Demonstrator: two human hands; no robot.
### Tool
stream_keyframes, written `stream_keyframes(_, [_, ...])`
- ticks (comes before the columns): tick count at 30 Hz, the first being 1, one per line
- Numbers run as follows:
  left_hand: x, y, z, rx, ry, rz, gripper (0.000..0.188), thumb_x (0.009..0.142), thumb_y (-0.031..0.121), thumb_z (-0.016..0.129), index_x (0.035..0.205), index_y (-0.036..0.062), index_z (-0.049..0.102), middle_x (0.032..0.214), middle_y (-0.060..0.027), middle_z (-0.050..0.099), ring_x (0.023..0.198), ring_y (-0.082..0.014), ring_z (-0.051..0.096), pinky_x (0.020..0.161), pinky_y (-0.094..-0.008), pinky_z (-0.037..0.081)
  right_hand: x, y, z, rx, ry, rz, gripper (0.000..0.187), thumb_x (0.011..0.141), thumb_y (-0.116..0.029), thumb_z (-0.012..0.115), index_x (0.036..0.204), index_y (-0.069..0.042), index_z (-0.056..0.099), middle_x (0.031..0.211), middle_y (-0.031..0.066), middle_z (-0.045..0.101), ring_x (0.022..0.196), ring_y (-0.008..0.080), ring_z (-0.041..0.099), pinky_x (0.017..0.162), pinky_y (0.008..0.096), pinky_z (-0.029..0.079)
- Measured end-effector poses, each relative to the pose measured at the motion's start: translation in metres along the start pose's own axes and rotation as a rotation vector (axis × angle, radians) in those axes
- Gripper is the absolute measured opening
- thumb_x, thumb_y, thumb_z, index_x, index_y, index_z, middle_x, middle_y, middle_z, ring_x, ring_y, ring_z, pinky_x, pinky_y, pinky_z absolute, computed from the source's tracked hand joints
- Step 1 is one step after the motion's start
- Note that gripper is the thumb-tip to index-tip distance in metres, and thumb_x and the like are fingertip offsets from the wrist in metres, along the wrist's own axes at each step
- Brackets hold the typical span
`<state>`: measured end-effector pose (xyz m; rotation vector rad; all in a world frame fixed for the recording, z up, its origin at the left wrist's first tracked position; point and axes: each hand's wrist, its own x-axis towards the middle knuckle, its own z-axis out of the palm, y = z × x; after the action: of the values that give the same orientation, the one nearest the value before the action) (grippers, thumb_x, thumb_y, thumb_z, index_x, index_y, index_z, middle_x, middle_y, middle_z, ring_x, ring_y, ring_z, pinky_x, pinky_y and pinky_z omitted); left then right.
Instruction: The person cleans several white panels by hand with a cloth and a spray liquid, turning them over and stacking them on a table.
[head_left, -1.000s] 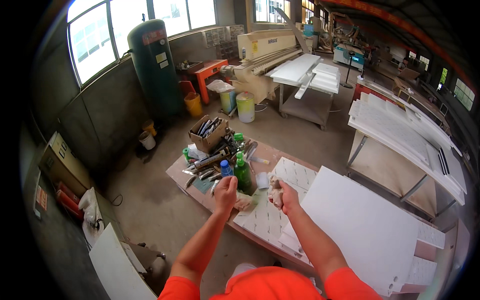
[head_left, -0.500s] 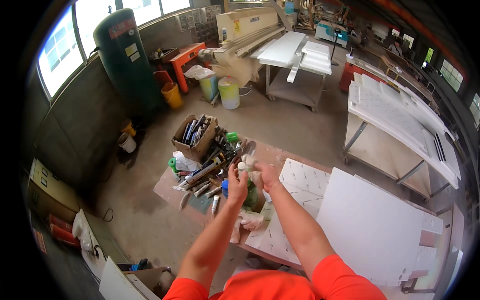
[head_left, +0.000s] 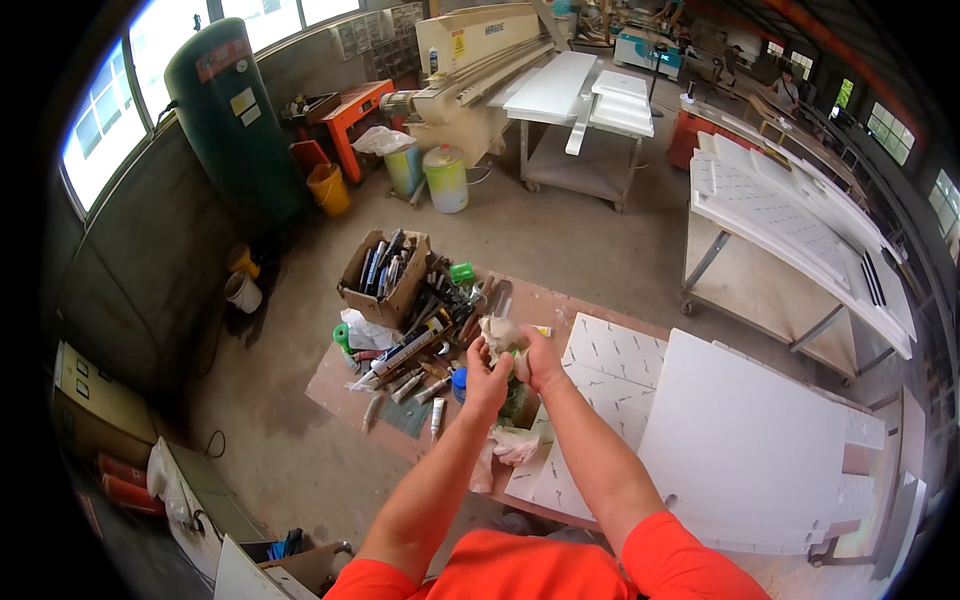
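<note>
Near the centre of the frame both hands meet over a cluttered workbench (head_left: 335,385); the left hand (head_left: 487,378) and the right hand (head_left: 540,360) are pressed together around a crumpled whitish rag (head_left: 497,330), fingers curled on it, the rag bunching up above the knuckles; a sliver of green bottle (head_left: 518,398) shows just below the hands, mostly hidden by them, so I cannot tell whether either hand grips it too. Another crumpled rag (head_left: 512,443) lies on the bench under the forearms, lower centre.

Left of centre stands an open cardboard box (head_left: 383,296), packed with upright tubes and cartridges, dark and pale ones mixed; beside it, toward the hands, more loose tubes and sealant cartridges (head_left: 410,352) sprawl across the bench; a small blue cap or jar (head_left: 459,384) sits just left of the left wrist.

To the right, white panels (head_left: 745,440) lie flat, the nearer ones marked with small drilled holes.

Upper left, a tall dark green tank (head_left: 235,125) stands against the wall; near its foot a yellow bucket (head_left: 328,188), contents not visible; upper centre, two pale buckets (head_left: 445,178) stand on the concrete floor (head_left: 560,240), lids or contents unclear.
</note>
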<state>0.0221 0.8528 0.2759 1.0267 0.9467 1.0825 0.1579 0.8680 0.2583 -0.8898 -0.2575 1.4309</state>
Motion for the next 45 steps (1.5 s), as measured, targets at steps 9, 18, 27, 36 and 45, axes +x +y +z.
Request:
stream_keyframes(9, [0.0,-0.001,0.0,0.125,-0.021,-0.012,0.068,0.098,0.018,0.074,0.152,0.0004,0.037,0.146,-0.0151,0.052,0.132,-0.023,0.052,0.112,-0.0354,0.041,-0.011,-0.013,0.001,0.104,0.064,-0.035,0.034,0.104,-0.035,0.062,0.116,-0.005,0.071,0.104,0.0067,0.074,0.089,0.0217,0.07,0.077,0.0379,0.057])
stream_keyframes(18, [-0.024,0.003,-0.002,0.212,0.039,0.236,0.057,0.102,0.014,0.069,0.149,-0.0059,0.043,0.15,-0.0184,0.052,0.138,-0.0253,0.05,0.117,-0.0368,0.037,-0.119,-0.084,-0.132,0.178,0.167,-0.092,0.032,0.102,-0.034,0.066,0.114,-0.004,0.07,0.09,0.0107,0.07,0.073,0.0265,0.068,0.061,0.0383,0.056])
stream_keyframes(27, [-0.168,-0.022,0.068,0.674,-0.171,0.696,0.045,0.094,0.001,0.067,0.137,-0.0041,0.055,0.145,-0.0246,0.054,0.136,-0.0417,0.051,0.115,-0.0462,0.04,-0.297,-0.049,-0.278,-2.072,0.379,-0.566,0.072,0.094,-0.044,0.072,0.146,0.002,0.053,0.151,0.0261,0.05,0.142,0.0432,0.046,0.12,0.0539,0.036])
stream_keyframes(36, [-0.292,-0.154,0.125,0.499,-0.336,-0.244,0.032,0.1,0.014,0.071,0.129,-0.0002,0.064,0.11,-0.009,0.069,0.087,-0.0141,0.064,0.076,-0.0297,0.054,-0.152,-0.122,-0.277,-2.011,0.207,-0.38,0.102,0.096,-0.068,0.058,0.161,0.005,0.028,0.169,0.025,0.026,0.159,0.0414,0.019,0.13,0.051,0.015])
stream_keyframes(45, [-0.288,-0.176,0.136,0.434,-0.223,-0.322,0.021,0.102,0.014,0.07,0.116,-0.0008,0.072,0.093,-0.005,0.071,0.083,-0.0101,0.064,0.078,-0.0273,0.054,-0.081,-0.18,-0.282,-2.136,0.193,-0.244,0.111,0.093,-0.077,0.052,0.161,0.007,0.026,0.172,0.0221,0.022,0.161,0.0377,0.016,0.131,0.047,0.015])
